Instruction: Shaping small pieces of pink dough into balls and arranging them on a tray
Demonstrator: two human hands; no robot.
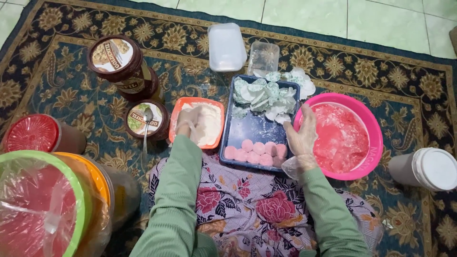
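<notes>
My left hand (188,122), in a thin clear glove, rests inside an orange rectangular tray (177,110) of white powder, fingers curled into it. Gloved too, my right hand (302,134) hovers at the left rim of a pink bowl (375,138) holding pink dough, fingers loosely apart and holding nothing. Between the hands lies a blue tray (257,129) with several pale green flat pieces at its far end and several pink round balls (257,151) at its near edge.
Brown jars (124,64) stand at the left, one (147,120) with a spoon on it. A red-lidded jar (33,133), a green bowl under plastic wrap (38,200), clear containers (226,46) and a white-lidded jar (428,169) sit on the patterned carpet.
</notes>
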